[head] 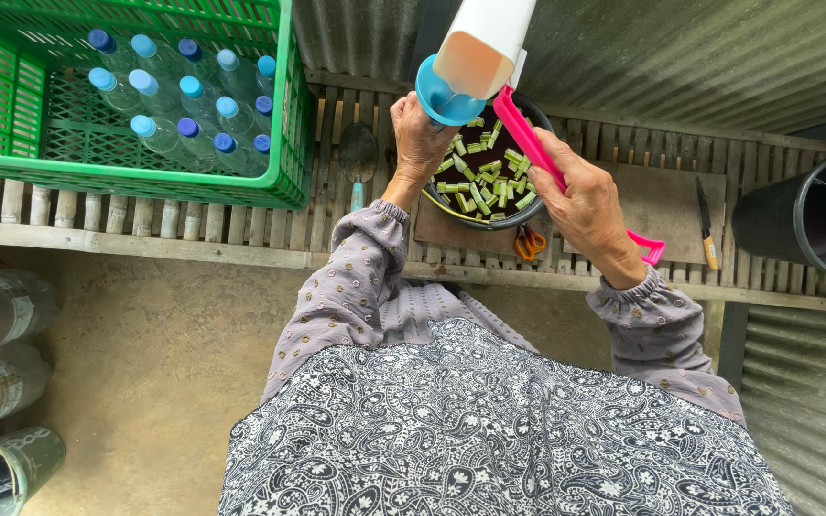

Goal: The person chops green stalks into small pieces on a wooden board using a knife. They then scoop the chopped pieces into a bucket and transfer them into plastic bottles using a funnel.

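Right hand (pixel 590 205) grip on pink tool (pixel 537 148), angled up-left, prob. into bowl (pixel 451 212)

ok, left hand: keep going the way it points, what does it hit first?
The left hand points up-frame, fingers at the blue funnel over the dark bowl. The funnel comes first, likely touching already; depth is unclear. The corrugated wall lies behind.

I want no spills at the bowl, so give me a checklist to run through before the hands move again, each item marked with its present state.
1. Left hand steadies the bowl rim: ok.
2. Right hand grips the pink utensil: ok.
3. Green pieces inside the bowl: ok.
4. White container centred over the bowl: cannot tell.
5. Orange scissors clear of the hands: ok.
6. Knife away from the hands: ok.
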